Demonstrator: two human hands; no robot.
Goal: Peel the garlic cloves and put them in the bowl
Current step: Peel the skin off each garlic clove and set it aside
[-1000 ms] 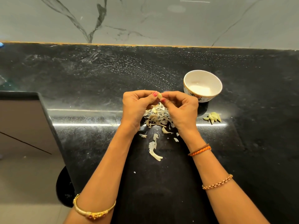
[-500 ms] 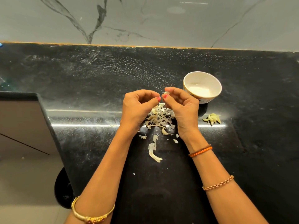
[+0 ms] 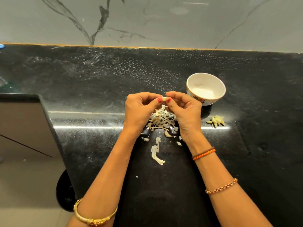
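Clove (image 3: 164,98) pinched between both hands, raised over the counter (image 3: 98,82), just left of the bowl (image 3: 206,88) and directly above the peel heap (image 3: 161,121). Left hand (image 3: 141,110) curled, thumb and forefinger tips closed on the clove's left end, remaining fingers folded into the palm. Right hand (image 3: 183,112) likewise curled, thumb and forefinger nipping the clove's right end, other fingers bent loosely behind. Only a small pale part of the clove visible between the red-painted nails (skin on or off: cannot tell). Bowl upright on the counter, near the right hand's knuckles but apart from them, pale inside, contents too washed out to make out. Small cluster of yellowish cloves (image 3: 216,121) on the counter right of the right wrist and in front of the bowl, not touching either. Peel heap on the counter between the two wrists, partly hidden beneath the hands, with loose scraps trailing toward the viewer, among them one longer strip (image 3: 156,154) between the forearms. Gold bangle (image 3: 95,217) on the left forearm; orange and brown thread band (image 3: 203,153) at the right wrist, bead chain (image 3: 221,186) further up the same arm. Grey veined wall (image 3: 147,22) behind the counter's far edge.
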